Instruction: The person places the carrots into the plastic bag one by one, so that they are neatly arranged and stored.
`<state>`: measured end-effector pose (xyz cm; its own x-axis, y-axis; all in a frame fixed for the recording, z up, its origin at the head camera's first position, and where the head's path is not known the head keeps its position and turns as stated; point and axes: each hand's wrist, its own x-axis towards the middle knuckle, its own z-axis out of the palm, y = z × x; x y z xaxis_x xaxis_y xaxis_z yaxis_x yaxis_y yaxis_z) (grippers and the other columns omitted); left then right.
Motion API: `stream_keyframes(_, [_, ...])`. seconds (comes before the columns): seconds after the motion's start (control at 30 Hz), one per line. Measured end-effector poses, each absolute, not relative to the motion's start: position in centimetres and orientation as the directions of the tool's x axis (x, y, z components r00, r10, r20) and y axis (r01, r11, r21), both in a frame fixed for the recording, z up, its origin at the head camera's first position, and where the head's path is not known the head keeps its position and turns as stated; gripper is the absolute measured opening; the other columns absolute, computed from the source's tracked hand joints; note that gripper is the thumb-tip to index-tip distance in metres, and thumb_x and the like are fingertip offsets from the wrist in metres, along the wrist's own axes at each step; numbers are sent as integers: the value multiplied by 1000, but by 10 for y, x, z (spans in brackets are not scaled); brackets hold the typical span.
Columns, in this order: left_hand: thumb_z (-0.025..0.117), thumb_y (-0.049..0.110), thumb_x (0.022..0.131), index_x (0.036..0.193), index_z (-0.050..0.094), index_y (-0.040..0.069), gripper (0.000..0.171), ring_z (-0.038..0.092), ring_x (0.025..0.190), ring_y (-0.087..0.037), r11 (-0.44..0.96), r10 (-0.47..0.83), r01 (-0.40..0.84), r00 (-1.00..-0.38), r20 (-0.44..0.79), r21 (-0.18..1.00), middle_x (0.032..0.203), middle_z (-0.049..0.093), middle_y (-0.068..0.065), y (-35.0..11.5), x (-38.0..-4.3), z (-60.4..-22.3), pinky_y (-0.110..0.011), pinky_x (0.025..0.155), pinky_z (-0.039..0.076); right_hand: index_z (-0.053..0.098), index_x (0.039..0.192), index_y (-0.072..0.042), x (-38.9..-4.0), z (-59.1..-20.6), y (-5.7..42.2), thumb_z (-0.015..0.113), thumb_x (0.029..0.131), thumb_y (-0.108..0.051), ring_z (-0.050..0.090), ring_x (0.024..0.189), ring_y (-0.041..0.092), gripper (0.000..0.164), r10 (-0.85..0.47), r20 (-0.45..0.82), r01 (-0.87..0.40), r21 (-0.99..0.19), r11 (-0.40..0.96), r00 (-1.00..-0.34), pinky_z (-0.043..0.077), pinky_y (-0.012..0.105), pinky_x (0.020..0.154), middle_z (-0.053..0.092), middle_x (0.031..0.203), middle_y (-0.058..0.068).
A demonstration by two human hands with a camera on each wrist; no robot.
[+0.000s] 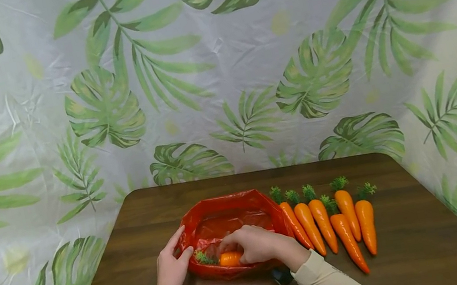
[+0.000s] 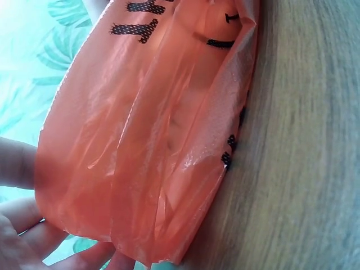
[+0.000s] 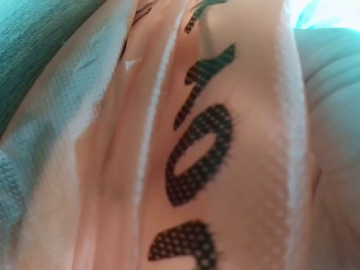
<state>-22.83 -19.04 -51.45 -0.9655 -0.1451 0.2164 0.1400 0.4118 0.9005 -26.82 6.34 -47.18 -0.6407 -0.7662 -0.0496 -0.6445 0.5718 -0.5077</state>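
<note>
A red plastic bag (image 1: 227,203) lies on the table with its mouth spread wide. My left hand (image 1: 172,264) grips the bag's left rim, thumb inside and fingers outside. The left wrist view shows those fingers at the edge of the thin bag (image 2: 152,129), which bears black print. Inside the bag's mouth, my right hand (image 1: 251,244) holds an orange toy carrot (image 1: 230,259) lying sideways, its green top to the left. Bag film with black lettering (image 3: 236,169) fills most of the right wrist view and hides the right fingers there.
Several more carrots (image 1: 322,223) with green tops lie in a rough row just right of the bag. The dark wooden table (image 1: 412,222) extends beyond them, and a leaf-patterned curtain (image 1: 244,73) hangs behind it.
</note>
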Motion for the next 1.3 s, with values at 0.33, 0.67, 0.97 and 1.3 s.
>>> stream_keyframes(0.33, [70, 4, 92, 144, 57, 12, 54, 52, 130, -41, 407, -136, 155, -964, 227, 900, 146, 53, -16, -190, -227, -514, -52, 99, 48, 71, 124, -32, -270, -473, 64, 82, 80, -7, 61, 91, 2, 52, -773, -54, -645, -515, 564, -632, 53, 25, 85, 68, 108, -19])
stream_keyframes(0.67, [70, 5, 91, 143, 58, 12, 53, 52, 131, -41, 416, -142, 156, -962, 233, 896, 145, 54, -16, -191, -227, -513, -52, 99, 48, 71, 125, -28, -268, -470, 65, 80, 82, -10, 64, 95, 4, 48, -775, -8, -666, -505, 548, -632, 53, 26, 86, 69, 108, -16])
stream_keyframes(0.97, [72, 4, 90, 141, 60, 12, 53, 53, 130, -40, 427, -147, 157, -960, 239, 891, 143, 56, -16, -192, -227, -515, -53, 101, 46, 72, 123, -27, -268, -468, 65, 78, 83, -9, 65, 99, 8, 45, -750, -10, -641, -511, 573, -661, 54, 27, 87, 70, 107, -15])
stream_keyframes(1.3, [72, 4, 90, 142, 60, 14, 54, 54, 129, -39, 422, -149, 156, -960, 238, 893, 143, 56, -15, -191, -229, -516, -52, 99, 48, 73, 124, -27, -265, -471, 65, 80, 82, -9, 63, 91, 4, 46, -736, -21, -633, -495, 595, -676, 54, 27, 87, 70, 105, -15])
